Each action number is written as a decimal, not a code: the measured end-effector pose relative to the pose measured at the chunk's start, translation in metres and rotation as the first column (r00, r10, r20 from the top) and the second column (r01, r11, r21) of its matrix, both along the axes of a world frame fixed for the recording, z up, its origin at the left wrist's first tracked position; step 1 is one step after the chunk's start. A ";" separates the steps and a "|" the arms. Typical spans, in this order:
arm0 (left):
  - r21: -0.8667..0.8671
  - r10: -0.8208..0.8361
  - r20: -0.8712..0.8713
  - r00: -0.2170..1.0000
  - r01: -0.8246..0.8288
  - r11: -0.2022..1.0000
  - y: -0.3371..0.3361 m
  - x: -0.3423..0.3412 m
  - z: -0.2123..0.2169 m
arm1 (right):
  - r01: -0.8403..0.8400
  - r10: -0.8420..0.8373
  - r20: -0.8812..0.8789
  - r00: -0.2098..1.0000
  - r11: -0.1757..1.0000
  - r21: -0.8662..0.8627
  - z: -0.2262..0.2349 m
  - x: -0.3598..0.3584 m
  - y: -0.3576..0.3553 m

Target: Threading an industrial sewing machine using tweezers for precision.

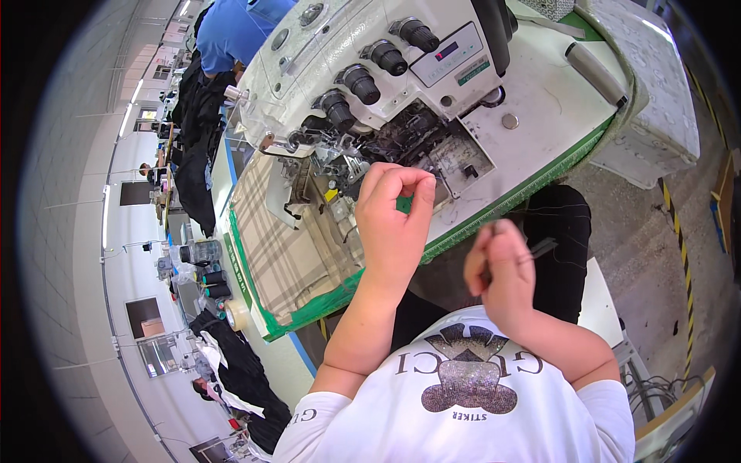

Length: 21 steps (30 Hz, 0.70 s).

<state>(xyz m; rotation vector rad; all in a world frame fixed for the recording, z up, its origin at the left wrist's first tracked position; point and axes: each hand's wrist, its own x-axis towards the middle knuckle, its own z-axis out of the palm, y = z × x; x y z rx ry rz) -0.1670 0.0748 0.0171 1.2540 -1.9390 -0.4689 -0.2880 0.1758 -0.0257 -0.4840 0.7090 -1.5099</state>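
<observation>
My left hand (395, 220) is raised in front of an overlock sewing machine (340, 46), thumb and forefinger pinched together. Whatever lies in that pinch is too small to make out. To its right and closer to my body, my right hand (502, 266) is closed and smeared by motion. A thin grey tool (543, 248), like tweezers but blurred, sticks out beside it. The machine's front cover is open, baring its dark looper parts (409, 135). Black tension knobs (360, 83) line its front. Fine loose threads (552, 208) show above my dark trouser leg.
Checked fabric (285, 231) covers the table left of the machine, edged with green tape (328, 297). A grey cylinder (596, 74) lies at the right corner. Thread cones (216, 284) and a tape roll (237, 315) stand left. A person in blue (235, 31) is beyond the machine.
</observation>
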 end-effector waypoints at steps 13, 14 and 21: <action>-0.013 0.000 0.004 1.000 0.000 1.000 0.003 0.000 0.001 | -0.169 0.175 -0.087 0.981 0.983 0.070 0.004 0.023 -0.012; -0.014 -0.001 0.006 1.000 0.001 1.000 0.003 0.000 0.002 | -0.161 0.166 -0.073 0.983 0.984 0.070 0.004 0.024 -0.012; -0.034 0.006 -0.023 1.000 -0.006 0.999 0.003 0.002 0.001 | -0.129 0.135 -0.093 0.986 0.989 0.072 0.005 0.028 -0.008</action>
